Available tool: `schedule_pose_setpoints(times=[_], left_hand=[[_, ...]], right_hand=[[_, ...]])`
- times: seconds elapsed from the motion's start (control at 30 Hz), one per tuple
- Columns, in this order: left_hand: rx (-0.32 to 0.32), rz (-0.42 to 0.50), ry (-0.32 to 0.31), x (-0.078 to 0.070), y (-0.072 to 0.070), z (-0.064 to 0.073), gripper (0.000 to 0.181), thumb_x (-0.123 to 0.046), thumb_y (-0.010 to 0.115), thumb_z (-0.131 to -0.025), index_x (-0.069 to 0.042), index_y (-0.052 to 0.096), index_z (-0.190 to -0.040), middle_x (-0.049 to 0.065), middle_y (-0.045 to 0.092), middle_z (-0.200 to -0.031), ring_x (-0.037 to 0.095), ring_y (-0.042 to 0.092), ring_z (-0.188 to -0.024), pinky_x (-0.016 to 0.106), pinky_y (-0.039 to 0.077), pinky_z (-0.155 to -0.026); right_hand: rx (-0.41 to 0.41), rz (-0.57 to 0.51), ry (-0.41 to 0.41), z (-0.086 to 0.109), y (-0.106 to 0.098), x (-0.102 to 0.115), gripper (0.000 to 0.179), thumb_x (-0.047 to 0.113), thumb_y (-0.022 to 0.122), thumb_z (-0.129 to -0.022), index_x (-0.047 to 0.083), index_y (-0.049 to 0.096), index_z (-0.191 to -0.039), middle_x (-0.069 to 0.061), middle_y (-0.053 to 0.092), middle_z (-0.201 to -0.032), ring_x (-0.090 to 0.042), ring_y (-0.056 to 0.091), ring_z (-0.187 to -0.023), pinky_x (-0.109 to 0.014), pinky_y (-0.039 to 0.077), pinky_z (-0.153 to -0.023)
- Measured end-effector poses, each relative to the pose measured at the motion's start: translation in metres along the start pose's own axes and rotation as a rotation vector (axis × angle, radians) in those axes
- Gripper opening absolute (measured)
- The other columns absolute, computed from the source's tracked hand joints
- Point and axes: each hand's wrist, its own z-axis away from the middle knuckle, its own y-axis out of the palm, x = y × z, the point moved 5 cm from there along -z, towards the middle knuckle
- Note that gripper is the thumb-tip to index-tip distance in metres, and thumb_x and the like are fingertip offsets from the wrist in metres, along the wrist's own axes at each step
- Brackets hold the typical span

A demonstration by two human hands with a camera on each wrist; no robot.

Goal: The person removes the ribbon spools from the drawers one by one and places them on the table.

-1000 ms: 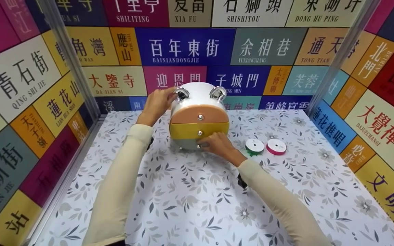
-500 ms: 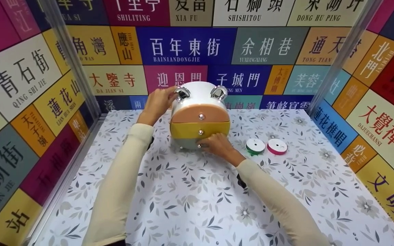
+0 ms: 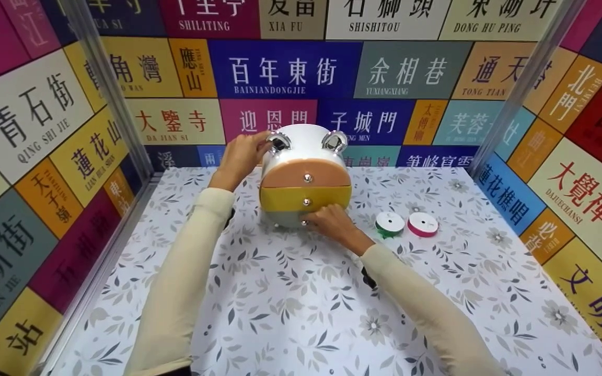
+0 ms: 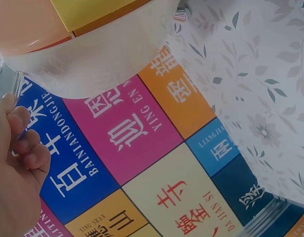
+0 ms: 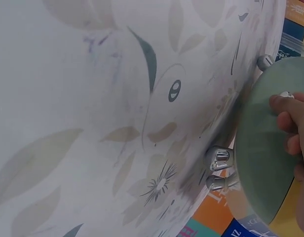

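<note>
A rounded white storage box (image 3: 301, 137) with silver ears stands at the back of the table. Its front has three drawers: an orange one (image 3: 288, 173), a yellow one (image 3: 282, 198) and a grey-green one (image 3: 280, 218) at the bottom, all pushed in. My left hand (image 3: 242, 159) pinches the left silver ear (image 3: 279, 142), fingers curled at its edge in the left wrist view. With curled fingers my right hand (image 3: 335, 224) pinches the small silver knob (image 5: 286, 94) of the bottom drawer. The right wrist view also shows silver feet (image 5: 222, 159) under the box.
Two ribbon spools, one green (image 3: 389, 223) and one pink (image 3: 423, 224), lie to the right of the box. A leaf-patterned cloth (image 3: 280, 313) covers the table. Walls with coloured sign panels (image 3: 285, 70) enclose the back and both sides.
</note>
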Motion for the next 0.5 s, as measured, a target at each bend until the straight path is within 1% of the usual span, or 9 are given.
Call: schedule_pose_setpoints(times=[0.13,0.27,0.37,0.5], left_hand=[[0.019,-0.001,-0.012,0.0002,0.0007,-0.0005,0.032,-0.029,0.062,-0.106,-0.02,0.069,-0.136,0.01,0.073,-0.087,0.029,0.067,-0.078,0.046,0.055,-0.077],[0.022,-0.006,-0.012,-0.0003,0.0009,-0.0005,0.03,-0.029,0.061,-0.107,-0.019,0.069,-0.133,0.01,0.072,-0.085,0.028,0.065,-0.075,0.045,0.055,-0.076],[0.023,0.0,-0.015,-0.0003,0.001,-0.0003,0.03,-0.03,0.061,-0.107,-0.019,0.069,-0.133,0.009,0.071,-0.083,0.026,0.064,-0.074,0.044,0.055,-0.076],[0.02,0.004,-0.02,0.0005,0.001,-0.0002,0.031,-0.03,0.061,-0.107,-0.02,0.069,-0.135,0.008,0.07,-0.082,0.025,0.063,-0.074,0.043,0.054,-0.076]], right_hand=[[0.009,0.003,-0.017,-0.0006,0.0011,-0.0023,0.013,0.022,0.088,-0.085,0.02,0.076,-0.082,0.002,0.044,-0.049,-0.015,0.038,-0.042,-0.025,0.022,-0.046],[0.007,0.045,-0.044,-0.0015,0.0026,-0.0022,0.012,0.026,0.087,-0.085,0.021,0.077,-0.083,0.001,0.045,-0.048,-0.014,0.036,-0.041,-0.025,0.022,-0.046],[-0.005,0.085,-0.052,-0.0019,0.0038,-0.0009,0.018,0.026,0.085,-0.087,0.021,0.073,-0.076,0.002,0.044,-0.047,-0.013,0.033,-0.041,-0.025,0.02,-0.047],[-0.014,0.087,-0.048,-0.0024,0.005,0.001,0.025,0.023,0.083,-0.089,0.019,0.069,-0.069,0.002,0.043,-0.047,-0.012,0.032,-0.042,-0.024,0.019,-0.048]])
